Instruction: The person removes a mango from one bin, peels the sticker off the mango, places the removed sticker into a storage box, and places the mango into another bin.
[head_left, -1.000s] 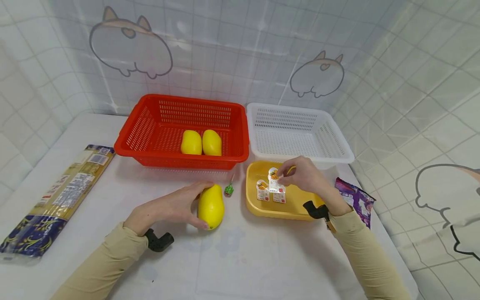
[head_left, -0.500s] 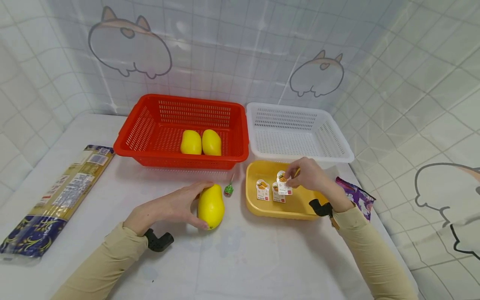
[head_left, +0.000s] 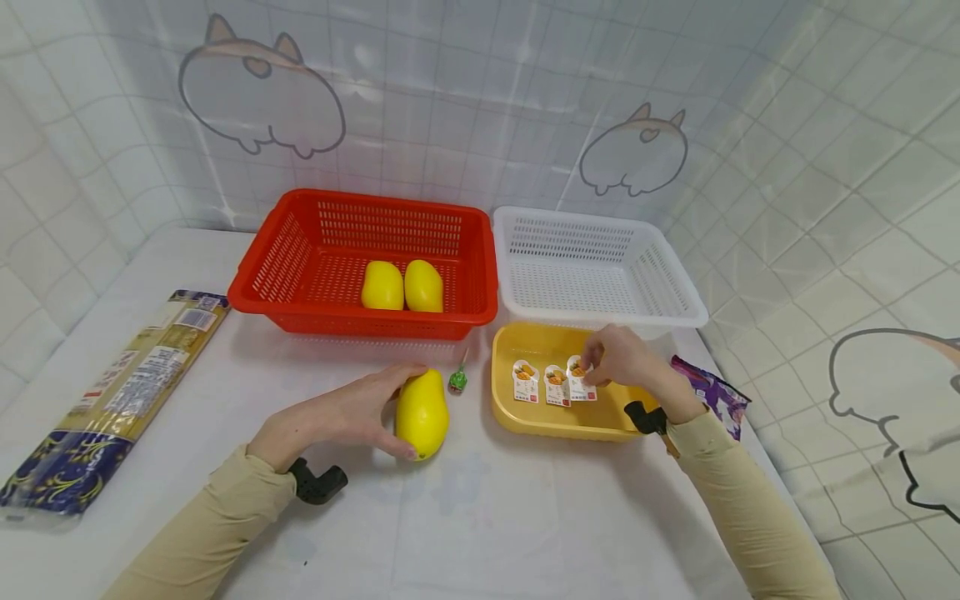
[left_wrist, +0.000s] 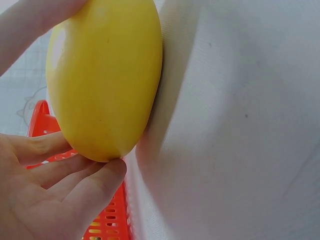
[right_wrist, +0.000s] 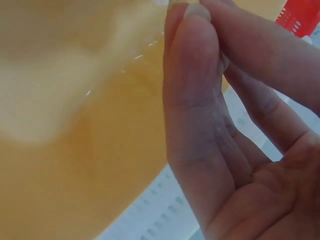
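My left hand [head_left: 348, 410] grips a yellow mango [head_left: 422, 415] lying on the table, thumb at the near end and fingers at the far end. In the left wrist view the mango [left_wrist: 107, 80] sits between the thumb and fingertips. My right hand [head_left: 622, 363] is over a shallow yellow tray [head_left: 517, 421], thumb and finger pinching the edge of a small white label [head_left: 582, 382] with a mango picture. Two similar labels lie left of it, one in the middle [head_left: 557, 388] and one further left [head_left: 526, 382]. The right wrist view shows the right hand's [right_wrist: 220, 100] thumb and finger pressed together.
A red basket [head_left: 360, 321] holding two mangoes [head_left: 403, 286] stands behind, beside a white basket [head_left: 600, 312]. Between mango and tray lies a green lollipop [head_left: 458, 380]. A long noodle packet [head_left: 120, 400] is at left, a purple wrapper [head_left: 712, 396] at right.
The right hand has carried its label rightward and down, to the right of the middle one in the tray. The left hand and its mango have stayed still.
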